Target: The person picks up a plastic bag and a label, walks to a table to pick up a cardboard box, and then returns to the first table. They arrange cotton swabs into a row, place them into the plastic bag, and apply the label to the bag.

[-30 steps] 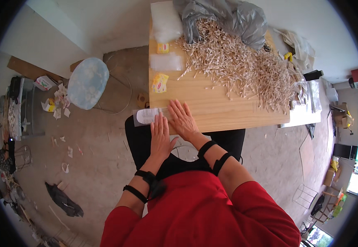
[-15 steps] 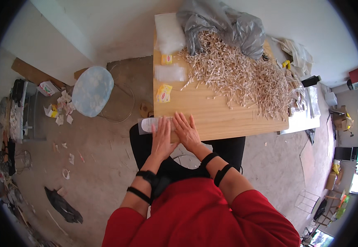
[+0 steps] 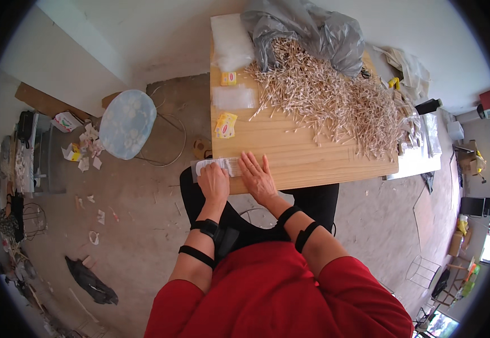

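A clear plastic bag [image 3: 195,172] with a white card [image 3: 202,164] and a row of cotton swabs [image 3: 233,167] in it lies along the table's near left edge. My left hand [image 3: 214,183] is closed, its curled fingers on the bag near the card end; the fingertips are hidden. Beside it, my right hand [image 3: 258,179] lies flat with fingers stretched out, covering the other end of the bag. Farther back on the table [image 3: 301,163] spreads a large heap of loose cotton swabs [image 3: 324,107].
Yellow cards [image 3: 225,125], a small yellow stack [image 3: 228,78] and clear bags [image 3: 232,97] line the table's left side. A grey plastic bag [image 3: 312,34] covers the heap's far end. A pale blue stool [image 3: 127,125] stands left; paper scraps [image 3: 89,141] litter the floor.
My left hand has gone from lying flat with straight fingers to curled, shifting slightly left over the bag. More of the swabs shows between the hands. My right hand stays flat.
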The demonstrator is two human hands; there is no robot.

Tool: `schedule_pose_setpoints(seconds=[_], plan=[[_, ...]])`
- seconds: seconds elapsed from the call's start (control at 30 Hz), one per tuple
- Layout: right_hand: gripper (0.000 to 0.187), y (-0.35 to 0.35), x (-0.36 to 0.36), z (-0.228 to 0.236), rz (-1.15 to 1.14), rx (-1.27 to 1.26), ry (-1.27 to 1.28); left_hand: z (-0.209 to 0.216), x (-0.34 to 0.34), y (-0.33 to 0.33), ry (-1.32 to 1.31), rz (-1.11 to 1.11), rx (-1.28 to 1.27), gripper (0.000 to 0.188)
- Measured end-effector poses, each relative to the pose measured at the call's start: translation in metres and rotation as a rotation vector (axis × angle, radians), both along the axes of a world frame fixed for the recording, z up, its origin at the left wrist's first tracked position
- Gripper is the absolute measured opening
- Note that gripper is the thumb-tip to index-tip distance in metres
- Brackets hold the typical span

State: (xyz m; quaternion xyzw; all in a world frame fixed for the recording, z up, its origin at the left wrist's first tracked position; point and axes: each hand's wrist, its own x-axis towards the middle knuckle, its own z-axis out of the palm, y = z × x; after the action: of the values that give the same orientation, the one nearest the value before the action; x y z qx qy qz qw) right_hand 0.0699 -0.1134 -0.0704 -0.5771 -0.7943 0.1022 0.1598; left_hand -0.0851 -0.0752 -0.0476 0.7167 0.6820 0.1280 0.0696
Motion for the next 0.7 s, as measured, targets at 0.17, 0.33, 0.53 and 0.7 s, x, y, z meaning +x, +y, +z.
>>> schedule_pose_setpoints(seconds=[0.17,0.33,0.53,0.7], plan=[[0.055,0.003,0.001,-0.001,0.034,0.006,0.001,0.000,-0.005,-0.001,-0.082,0.035,-0.082,0.014],[0.056,0.009,-0.009,0.005,0.055,0.010,0.032,0.000,-0.004,-0.006,-0.185,0.017,0.039,0.014],[0.056,0.012,-0.031,0.003,0.054,0.014,0.007,-0.003,-0.007,-0.010,-0.121,0.002,0.106,0.014],[0.054,0.014,-0.031,-0.001,0.027,0.016,0.026,0.010,-0.015,-0.010,-0.196,-0.008,0.266,0.024]])
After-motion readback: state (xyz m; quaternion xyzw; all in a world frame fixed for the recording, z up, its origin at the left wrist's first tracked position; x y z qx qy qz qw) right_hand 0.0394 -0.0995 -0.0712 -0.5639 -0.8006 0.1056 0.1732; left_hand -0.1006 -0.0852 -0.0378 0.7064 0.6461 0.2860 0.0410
